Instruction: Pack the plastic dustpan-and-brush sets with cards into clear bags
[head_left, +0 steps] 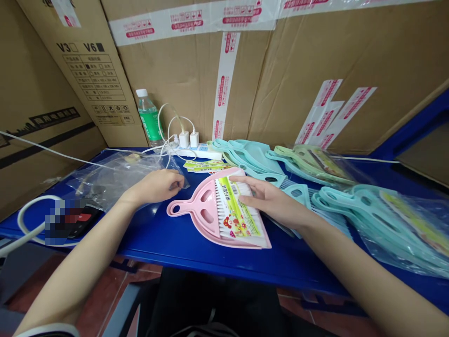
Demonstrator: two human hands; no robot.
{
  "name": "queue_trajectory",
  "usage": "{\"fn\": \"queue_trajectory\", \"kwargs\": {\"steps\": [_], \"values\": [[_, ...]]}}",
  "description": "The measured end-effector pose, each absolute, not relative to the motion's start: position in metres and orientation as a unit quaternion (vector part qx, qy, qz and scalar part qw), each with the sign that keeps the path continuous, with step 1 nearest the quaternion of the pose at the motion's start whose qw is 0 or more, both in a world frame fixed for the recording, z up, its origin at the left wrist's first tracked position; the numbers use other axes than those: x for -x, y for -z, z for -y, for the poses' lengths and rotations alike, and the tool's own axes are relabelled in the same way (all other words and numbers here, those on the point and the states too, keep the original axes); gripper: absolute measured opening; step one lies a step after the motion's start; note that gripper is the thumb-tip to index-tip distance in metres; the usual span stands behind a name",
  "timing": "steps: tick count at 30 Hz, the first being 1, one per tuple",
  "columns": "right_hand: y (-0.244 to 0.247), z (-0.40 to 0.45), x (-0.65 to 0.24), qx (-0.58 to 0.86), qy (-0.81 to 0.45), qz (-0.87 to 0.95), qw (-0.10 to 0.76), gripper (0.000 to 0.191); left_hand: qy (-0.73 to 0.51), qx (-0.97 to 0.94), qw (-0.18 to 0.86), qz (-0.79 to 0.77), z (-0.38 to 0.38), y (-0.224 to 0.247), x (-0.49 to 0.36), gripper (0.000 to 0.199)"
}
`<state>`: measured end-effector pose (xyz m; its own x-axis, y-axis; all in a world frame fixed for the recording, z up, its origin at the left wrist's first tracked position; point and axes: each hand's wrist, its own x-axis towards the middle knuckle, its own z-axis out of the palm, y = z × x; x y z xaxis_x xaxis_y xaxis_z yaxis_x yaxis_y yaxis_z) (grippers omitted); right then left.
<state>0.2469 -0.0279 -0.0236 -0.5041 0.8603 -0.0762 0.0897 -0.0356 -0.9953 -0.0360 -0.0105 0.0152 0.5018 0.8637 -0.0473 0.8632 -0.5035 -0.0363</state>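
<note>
A pink dustpan lies on the blue table with its handle to the left. On it rests a pink brush with white bristles, and a yellow-green printed label card lies over the bristles. My right hand reaches over from the right, thumb and fingers apart, fingertips touching the upper part of the card. To the left of the dustpan, my left hand is closed with its fingers curled, beside a clear plastic bag. What those fingers hold, if anything, is hidden.
Light-blue dustpan sets lie at the back, more in plastic on the right, with a green set behind. Several label cards sit near a power strip. A bottle and cardboard boxes stand behind; a phone lies left.
</note>
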Motion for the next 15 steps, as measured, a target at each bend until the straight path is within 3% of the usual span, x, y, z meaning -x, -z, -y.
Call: {"fn": "queue_trajectory", "kwargs": {"steps": [15], "values": [[0.014, 0.018, -0.269, 0.402, -0.592, 0.592, 0.370, 0.055, 0.009, 0.890, -0.156, 0.428, 0.012, -0.018, 0.040, 0.019]]}}
